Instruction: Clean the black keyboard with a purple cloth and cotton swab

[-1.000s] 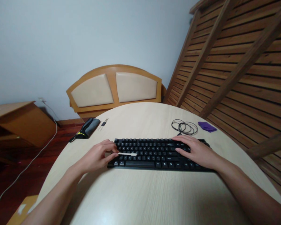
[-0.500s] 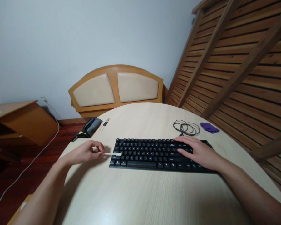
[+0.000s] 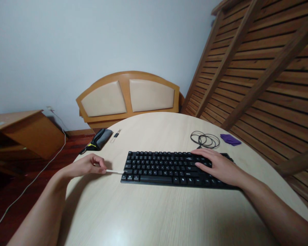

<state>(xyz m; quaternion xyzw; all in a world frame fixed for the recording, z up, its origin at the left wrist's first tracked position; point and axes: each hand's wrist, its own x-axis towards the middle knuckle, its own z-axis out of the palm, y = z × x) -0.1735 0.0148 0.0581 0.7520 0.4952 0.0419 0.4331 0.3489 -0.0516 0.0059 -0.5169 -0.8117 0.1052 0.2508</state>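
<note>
Your left hand (image 3: 87,164) is pinching a slim white swab-like stick (image 3: 114,171) between thumb and fingers, its far tip reaching the left edge of a black computer keyboard (image 3: 154,168); whether the tip is touching the keys, the view cannot tell. Your right hand (image 3: 218,165) is resting palm down across the keyboard's right-hand section, fingers loosely extended, thumb apart, gripping nothing visible. The keyboard is lying flat on a pale wood-grain table (image 3: 143,215) with a curved edge. Beyond your right hand, a coiled black cable (image 3: 205,140) is sitting near a purple cloth (image 3: 230,139). Beyond your left, a black-and-gray pouch (image 3: 102,138) with a yellow accent is lying near the table's rim. Farther back, a wooden headboard (image 3: 127,94) with two cream panels is standing before a pale wall (image 3: 118,34).
</note>
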